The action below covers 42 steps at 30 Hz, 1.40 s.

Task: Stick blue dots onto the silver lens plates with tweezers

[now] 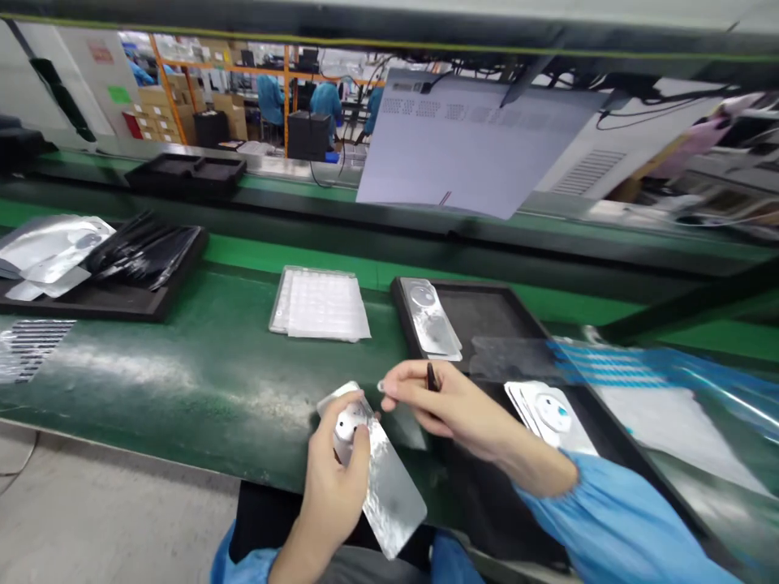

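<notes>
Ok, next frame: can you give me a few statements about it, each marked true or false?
1. The left hand holds a silver plate. True.
2. The right hand lies flat and empty. False: it is raised, its fingers pinching a small piece.
3. Glossy black pieces lie beside silver pieces in the far-left tray. True.
4. The white sheet is on the floor. False: it lies on the green bench, over a clear case.
5. The right sleeve is blue. True.

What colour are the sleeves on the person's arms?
Light blue; the right sleeve shows best in the head view.
</notes>
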Motion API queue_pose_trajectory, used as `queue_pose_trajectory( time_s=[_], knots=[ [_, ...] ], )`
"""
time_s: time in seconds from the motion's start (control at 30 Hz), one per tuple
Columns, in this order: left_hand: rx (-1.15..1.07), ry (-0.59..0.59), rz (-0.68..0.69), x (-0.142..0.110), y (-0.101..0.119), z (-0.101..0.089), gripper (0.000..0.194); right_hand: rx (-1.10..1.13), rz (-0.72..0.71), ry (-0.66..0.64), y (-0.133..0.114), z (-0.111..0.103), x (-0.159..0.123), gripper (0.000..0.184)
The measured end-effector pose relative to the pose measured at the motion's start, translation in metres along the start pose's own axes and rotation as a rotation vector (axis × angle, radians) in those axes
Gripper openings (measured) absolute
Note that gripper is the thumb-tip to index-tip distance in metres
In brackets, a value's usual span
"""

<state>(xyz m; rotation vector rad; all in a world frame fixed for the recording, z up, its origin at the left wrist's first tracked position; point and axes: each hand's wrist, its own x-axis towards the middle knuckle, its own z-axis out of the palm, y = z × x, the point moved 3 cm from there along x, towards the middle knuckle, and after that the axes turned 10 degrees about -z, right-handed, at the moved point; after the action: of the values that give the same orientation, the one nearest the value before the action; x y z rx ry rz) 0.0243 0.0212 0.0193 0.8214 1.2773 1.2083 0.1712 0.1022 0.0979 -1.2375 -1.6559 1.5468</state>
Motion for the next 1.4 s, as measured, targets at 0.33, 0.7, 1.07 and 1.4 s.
queue_pose_trajectory(
  time_s=[0.33, 0.7, 1.07, 1.4],
  knots=[
    [0.091, 0.025, 0.282, -0.009, 0.016, 0.009, 0.020, 0.409, 0.140, 0.081, 0.028, 0.023, -0.048, 0.053],
    [0.156, -0.092, 0.295, -0.010, 0.012, 0.011, 0.013, 0.091, 0.044, 0.085, 0.028, 0.008, -0.054, 0.042],
    [0.001, -0.115, 0.019, -0.011, -0.011, 0.012, 0.038, -0.087, -0.105, 0.166, 0.041, 0.015, -0.048, 0.043],
    [-0.078, -0.113, -0.039, -0.016, -0.015, 0.014, 0.092, -0.153, -0.134, 0.192, 0.039, 0.019, -0.048, 0.044]
  ],
)
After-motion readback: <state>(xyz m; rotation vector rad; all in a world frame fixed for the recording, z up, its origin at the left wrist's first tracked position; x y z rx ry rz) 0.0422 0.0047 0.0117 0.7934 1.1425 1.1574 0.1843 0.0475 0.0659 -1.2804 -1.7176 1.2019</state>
